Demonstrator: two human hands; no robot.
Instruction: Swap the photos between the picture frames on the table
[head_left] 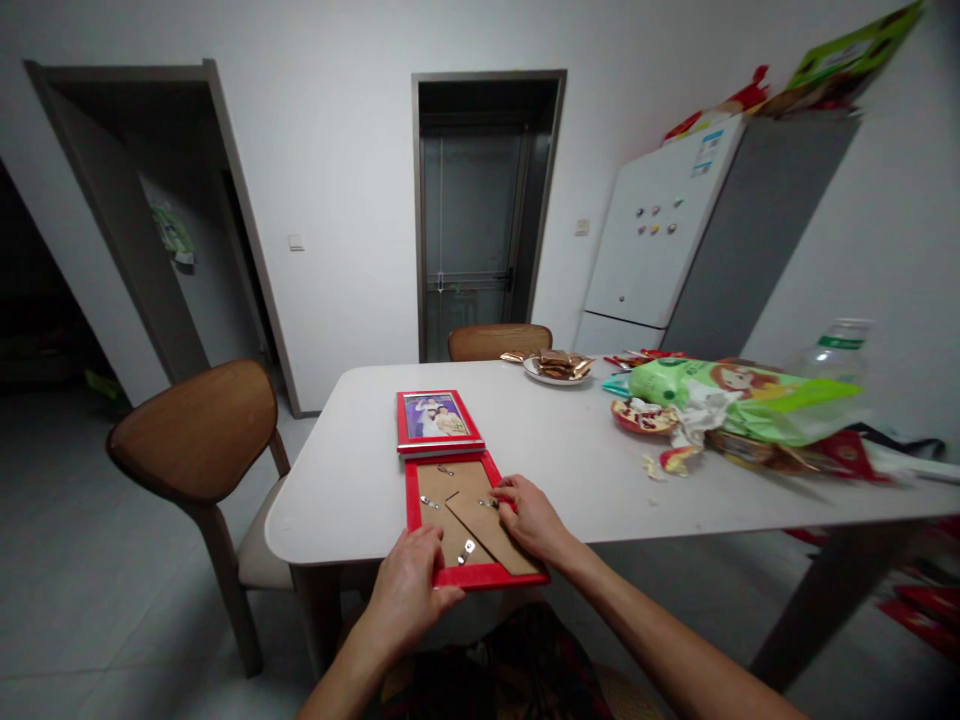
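Observation:
A red picture frame [413, 500] lies face down at the table's near edge, its brown backing board [465, 500] and several small metal clips [466, 552] showing. The board's fold-out stand [495, 535] lies slanted across it. My left hand [412, 580] holds the frame's lower left corner, thumb along the bottom edge and fingers over the left side. My right hand [529, 515] is closed at the right side, fingertips pressed on the metal clip there, which they partly cover. Just beyond, touching or nearly so, red frames with a photo [436, 415] on top lie face up, apparently stacked.
On the white table [337, 480], a plate [551, 377] of wrapped snacks stands at the back. To the right are an opened pomegranate [643, 417], crumpled tissue, a green plastic bag [780, 405] and a clear bottle [840, 350]. Wooden chairs [195, 425] stand left and behind.

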